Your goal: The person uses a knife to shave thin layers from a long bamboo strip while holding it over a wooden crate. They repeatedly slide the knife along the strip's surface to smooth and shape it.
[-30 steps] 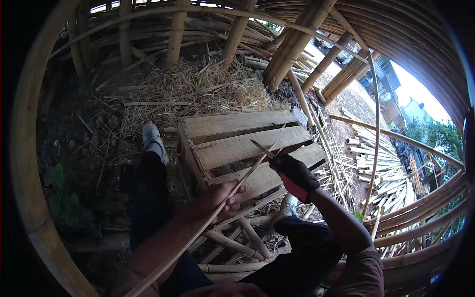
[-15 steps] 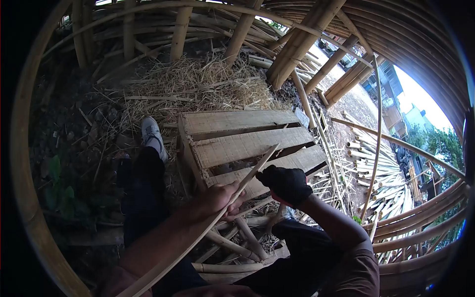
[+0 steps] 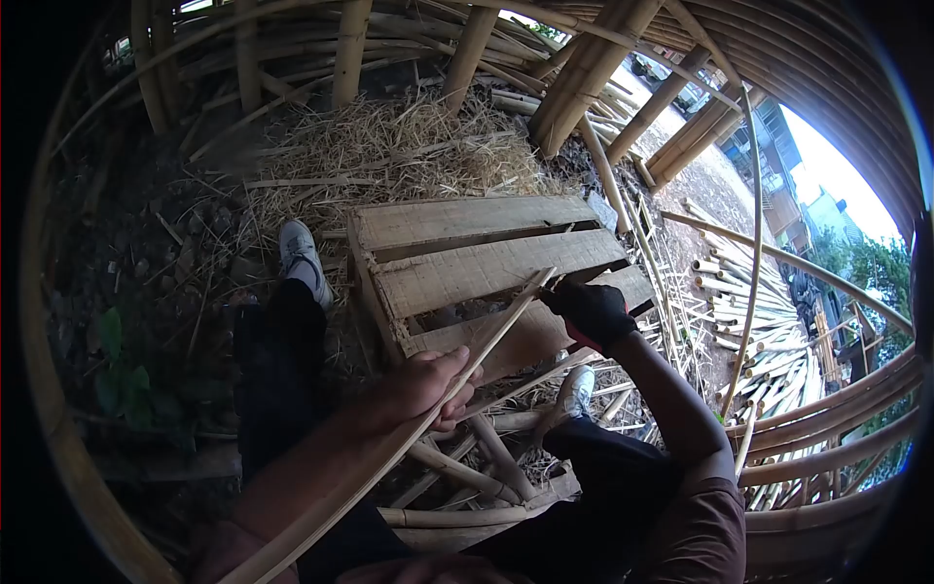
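While the bare left hand [image 3: 435, 384] curls round a pale strip [image 3: 379, 465], its grip narrow and closed on it, the strip runs through at a slant, one end reaching back along the forearm, the other extending beyond the fingers. Near that far tip is the gloved right hand [image 3: 593, 313], fingers bent; I cannot tell what its grip encloses. Tip and glove appear over a slatted wooden crate [image 3: 486, 270], with straw-like shavings [image 3: 399, 156] on the ground beyond.
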Motion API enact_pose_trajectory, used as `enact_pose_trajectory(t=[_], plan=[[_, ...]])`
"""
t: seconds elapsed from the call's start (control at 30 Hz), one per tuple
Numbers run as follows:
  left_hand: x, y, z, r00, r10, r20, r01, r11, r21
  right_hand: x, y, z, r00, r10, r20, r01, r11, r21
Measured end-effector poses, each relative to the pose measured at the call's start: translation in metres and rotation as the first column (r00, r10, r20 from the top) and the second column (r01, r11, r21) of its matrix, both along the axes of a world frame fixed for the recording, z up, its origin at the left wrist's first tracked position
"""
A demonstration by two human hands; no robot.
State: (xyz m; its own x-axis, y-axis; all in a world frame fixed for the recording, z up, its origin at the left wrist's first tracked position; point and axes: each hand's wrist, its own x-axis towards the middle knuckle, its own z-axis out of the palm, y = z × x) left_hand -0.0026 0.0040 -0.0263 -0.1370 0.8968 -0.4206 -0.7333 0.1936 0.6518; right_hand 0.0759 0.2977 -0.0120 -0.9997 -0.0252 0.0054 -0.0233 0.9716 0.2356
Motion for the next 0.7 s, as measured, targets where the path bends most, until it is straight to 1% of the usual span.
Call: enact_pose_trajectory(t=[0.03, 0.1, 0.13, 0.17, 0.23, 0.27, 0.3, 0.37, 0.43, 0.47, 0.5, 0.57, 0.6, 0.63, 0.7], plan=[[0.000, 0.000, 0.000, 1.000, -0.002, 0.000, 0.002, 1.000, -0.001, 0.005, -0.005, 0.000, 0.997, 0.047, -0.063, -0.048, 0.999, -0.014], [-0.002, -0.001, 0.001, 0.998, -0.001, 0.070, 0.000, 1.000, 0.013, 0.012, -0.027, 0.006, 0.996, 0.091, 0.016, -0.088, 0.987, -0.134], [-0.002, 0.000, 0.002, 0.997, -0.001, 0.072, 0.000, 1.000, 0.014, 0.014, -0.029, 0.005, 0.974, 0.226, -0.026, -0.227, 0.971, -0.075], [-0.001, 0.000, 0.002, 0.998, 0.005, 0.063, -0.006, 1.000, 0.011, 0.014, -0.024, 0.001, 0.976, 0.217, -0.023, -0.218, 0.972, -0.083], [0.000, -0.001, 0.002, 0.998, 0.008, 0.056, -0.008, 1.000, 0.003, 0.005, 0.007, -0.008, 0.991, 0.098, -0.093, -0.099, 0.995, -0.005], [-0.001, -0.002, 0.002, 0.999, 0.005, 0.042, -0.006, 1.000, 0.020, 0.004, 0.030, -0.014, 0.994, -0.015, -0.110, -0.011, 0.973, -0.233], [0.000, -0.002, 0.002, 0.999, -0.001, 0.033, -0.001, 0.999, 0.039, 0.003, 0.039, -0.015, 0.997, -0.044, -0.069, 0.031, 0.983, -0.179], [-0.001, -0.002, 0.002, 0.999, -0.004, 0.043, 0.003, 1.000, 0.022, 0.003, -0.002, 0.014, 0.986, -0.151, 0.067, 0.146, 0.986, 0.075], [-0.002, 0.000, 0.003, 0.999, -0.001, 0.049, 0.001, 1.000, 0.007, 0.010, -0.015, 0.017, 0.992, 0.130, 0.002, -0.130, 0.991, 0.018], [-0.002, 0.000, 0.004, 0.999, 0.001, 0.045, -0.001, 1.000, 0.008, 0.010, 0.001, 0.002, 0.984, 0.177, -0.030, -0.176, 0.983, 0.048], [-0.001, -0.001, 0.003, 0.999, -0.003, 0.046, 0.003, 1.000, 0.002, 0.008, 0.016, -0.002, 0.975, 0.196, -0.104, -0.214, 0.953, -0.213], [0.000, -0.002, 0.003, 0.999, 0.008, 0.037, -0.007, 1.000, -0.004, 0.000, 0.044, -0.010, 0.994, -0.104, -0.035, 0.095, 0.977, -0.193], [0.000, -0.002, 0.004, 1.000, 0.021, 0.019, -0.021, 1.000, -0.001, -0.002, 0.042, -0.001, 0.990, -0.139, 0.004, 0.138, 0.982, -0.129], [0.000, -0.003, 0.005, 1.000, 0.019, 0.019, -0.019, 1.000, 0.004, -0.001, 0.032, 0.005, 0.990, -0.141, 0.003, 0.140, 0.982, -0.124], [-0.002, -0.003, 0.008, 0.998, 0.019, 0.062, -0.020, 1.000, 0.018, 0.002, 0.008, 0.009, 0.986, -0.154, 0.062, 0.147, 0.984, 0.103]])
